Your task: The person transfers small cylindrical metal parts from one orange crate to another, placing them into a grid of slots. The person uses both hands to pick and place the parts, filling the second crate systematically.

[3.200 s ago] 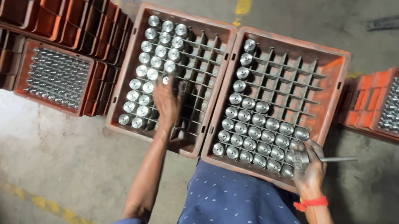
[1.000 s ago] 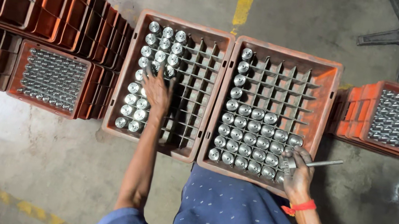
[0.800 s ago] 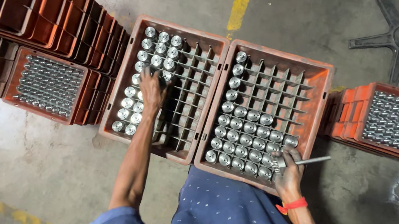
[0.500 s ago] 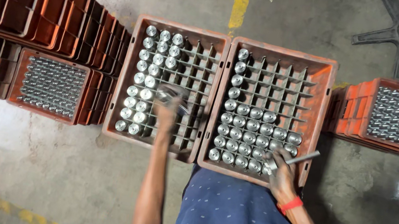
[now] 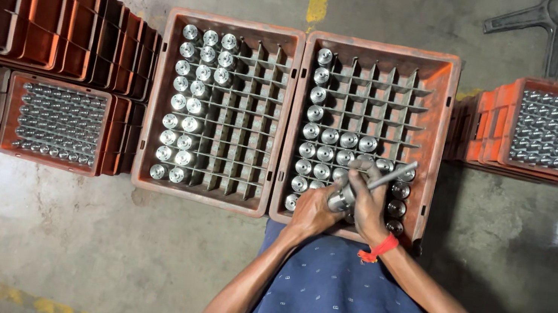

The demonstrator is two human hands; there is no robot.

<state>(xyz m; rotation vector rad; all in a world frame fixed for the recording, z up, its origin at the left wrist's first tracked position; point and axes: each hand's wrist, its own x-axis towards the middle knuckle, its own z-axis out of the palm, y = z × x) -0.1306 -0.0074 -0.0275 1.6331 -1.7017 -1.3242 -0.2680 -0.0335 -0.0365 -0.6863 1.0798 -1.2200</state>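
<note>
Over right crate point(image 5: 442, 116), hands hiding metal piece point(image 5: 340, 199)

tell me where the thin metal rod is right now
In the head view, the thin metal rod is in the right hand, slanting over the near right corner of the right-hand crate, beside the left hand.

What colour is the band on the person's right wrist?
The wristband is bright orange-red, seen in the head view, close in colour to the crate in front.
</note>
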